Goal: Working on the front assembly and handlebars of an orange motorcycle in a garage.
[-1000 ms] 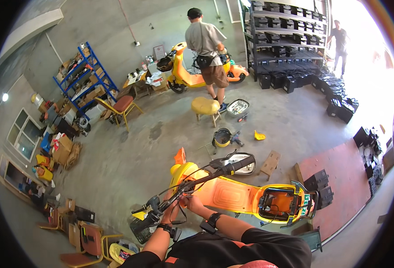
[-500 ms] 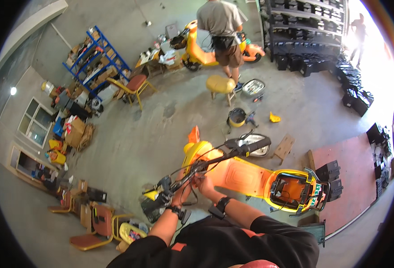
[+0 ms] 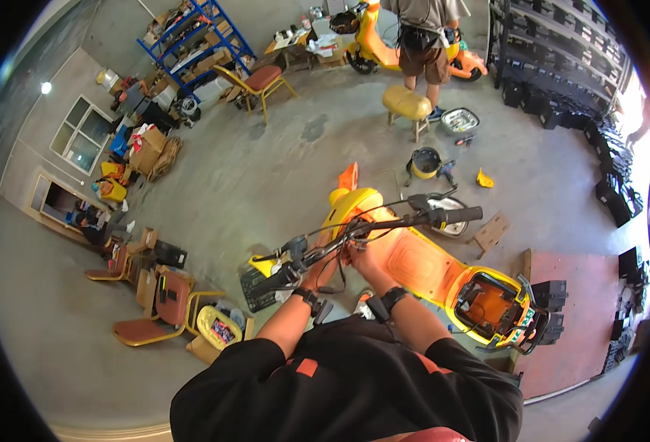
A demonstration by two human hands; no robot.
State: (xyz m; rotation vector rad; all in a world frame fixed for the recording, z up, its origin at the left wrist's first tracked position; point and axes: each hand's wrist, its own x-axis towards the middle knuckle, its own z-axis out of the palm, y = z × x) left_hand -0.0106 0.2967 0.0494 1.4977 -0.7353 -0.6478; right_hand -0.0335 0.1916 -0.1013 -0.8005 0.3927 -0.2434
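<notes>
A yellow and orange scooter (image 3: pixel 413 261) stands before me, with a bare handlebar (image 3: pixel 397 222) and loose black cables (image 3: pixel 341 267) at its front. My left hand (image 3: pixel 321 269) reaches under the handlebar against the front column, its fingers mostly hidden by bar and cables. Beside it, my right hand (image 3: pixel 358 255) has its fingers curled in at the cable bundle in the column; what they hold is hidden. At the scooter's rear, the seat opening (image 3: pixel 487 309) is uncovered. Behind the handlebar lies a pale, dark-rimmed part (image 3: pixel 450 225) on the floor.
A co-worker (image 3: pixel 424 59) stands at another scooter (image 3: pixel 384 51), near a padded stool (image 3: pixel 406 103). A bucket (image 3: pixel 426 162) and board (image 3: pixel 490 232) lie beyond me. Chairs (image 3: pixel 148 331) are at left; a pink platform (image 3: pixel 568 353) and black boxes (image 3: pixel 612 195) are at right.
My view has tilted, so the room and co-worker sit higher and further right in the picture. Both hands stay at the front column, now appearing higher and further right.
</notes>
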